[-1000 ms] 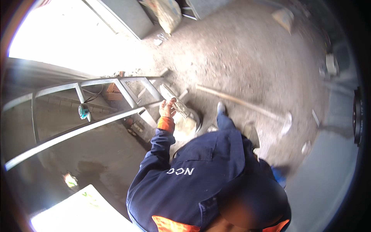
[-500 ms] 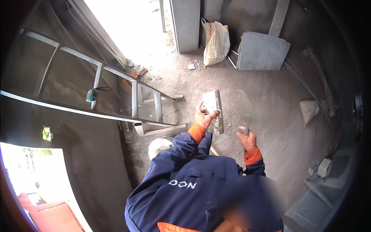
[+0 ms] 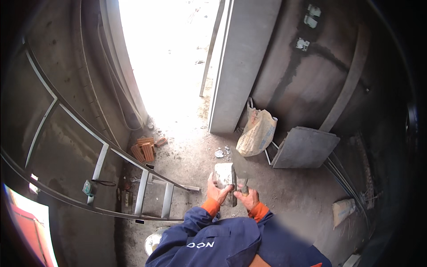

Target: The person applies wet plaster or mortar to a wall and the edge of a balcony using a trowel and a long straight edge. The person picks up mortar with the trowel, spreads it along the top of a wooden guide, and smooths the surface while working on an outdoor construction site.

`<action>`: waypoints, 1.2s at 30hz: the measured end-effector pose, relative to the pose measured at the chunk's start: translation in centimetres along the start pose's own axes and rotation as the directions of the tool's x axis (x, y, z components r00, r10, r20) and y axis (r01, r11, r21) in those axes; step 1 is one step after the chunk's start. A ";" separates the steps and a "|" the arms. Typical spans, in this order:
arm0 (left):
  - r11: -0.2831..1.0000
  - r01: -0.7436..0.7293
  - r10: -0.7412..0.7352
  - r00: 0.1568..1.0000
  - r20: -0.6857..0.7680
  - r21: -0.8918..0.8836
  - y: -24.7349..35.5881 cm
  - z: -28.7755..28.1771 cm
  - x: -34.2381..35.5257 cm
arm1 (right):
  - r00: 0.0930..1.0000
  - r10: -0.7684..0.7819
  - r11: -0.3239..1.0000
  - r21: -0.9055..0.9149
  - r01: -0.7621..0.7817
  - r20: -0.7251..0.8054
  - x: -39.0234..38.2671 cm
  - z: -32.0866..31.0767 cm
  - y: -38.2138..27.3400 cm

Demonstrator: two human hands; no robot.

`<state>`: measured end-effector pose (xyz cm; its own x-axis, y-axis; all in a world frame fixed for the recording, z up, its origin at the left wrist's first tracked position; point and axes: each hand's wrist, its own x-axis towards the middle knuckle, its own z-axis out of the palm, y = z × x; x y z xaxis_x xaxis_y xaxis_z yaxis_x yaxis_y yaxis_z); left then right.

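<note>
My left hand (image 3: 217, 192) is closed around the near part of a pale rectangular block (image 3: 223, 173), which has a mortar-stained face and a darker side edge. Just to its right, my right hand (image 3: 250, 199) grips the handle of a trowel (image 3: 243, 168). The thin grey blade points away from me and blends into the floor, so its outline is faint. Block and trowel are very close together; whether they touch I cannot tell. Both are held out over the dusty floor.
A metal ladder (image 3: 141, 193) leans in from the left, with a teal tape measure (image 3: 87, 188) on a rung. Broken bricks (image 3: 145, 149), a bucket (image 3: 153, 241), a sack (image 3: 257, 133) and grey boards (image 3: 307, 148) stand around. A bright doorway lies ahead, beside a grey door frame (image 3: 242, 66).
My view has tilted up toward the doorway and far wall. The right hand with the trowel has come left, beside the block, which the left hand still holds.
</note>
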<state>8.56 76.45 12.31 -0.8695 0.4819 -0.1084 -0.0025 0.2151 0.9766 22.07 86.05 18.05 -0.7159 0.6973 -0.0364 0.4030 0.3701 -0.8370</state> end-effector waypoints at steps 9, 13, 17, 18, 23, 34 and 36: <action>0.992 -0.125 0.115 0.949 -0.295 -0.013 7.1 -0.3 19.6 | 0.972 -0.169 0.976 0.163 0.142 0.161 22.9 1.9 -8.5; 0.990 -0.115 0.137 0.891 -0.432 0.077 7.6 -1.1 28.1 | 0.958 -0.218 0.975 0.077 0.207 0.185 32.8 5.5 -8.9; 0.991 -0.123 0.129 0.859 -0.495 0.046 6.8 -1.9 39.5 | 0.946 -0.286 0.958 0.034 0.284 0.151 44.0 9.9 -10.0; 0.992 -0.129 0.119 0.863 -0.490 0.013 6.9 -2.1 42.6 | 0.944 -0.289 0.957 0.038 0.287 0.157 46.9 10.6 -10.9; 0.997 -0.057 0.074 0.931 -0.358 0.056 11.0 -5.1 56.6 | 0.968 -0.164 0.984 0.102 0.147 0.190 61.6 12.8 -15.3; 0.821 -0.571 0.570 0.815 0.107 -0.016 27.9 -9.0 89.9 | 0.994 0.067 0.924 -0.382 -0.029 0.086 87.5 19.4 -9.7; 0.838 -0.535 0.541 0.789 0.292 -0.107 30.9 -6.8 97.3 | 0.982 0.159 0.900 -0.424 -0.101 0.103 90.0 21.0 -9.7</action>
<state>-79.47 124.19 33.18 -0.5426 0.7448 0.3885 0.4100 -0.1688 0.8963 -58.22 132.35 11.40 -0.6977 0.6802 -0.2248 0.6768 0.5228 -0.5183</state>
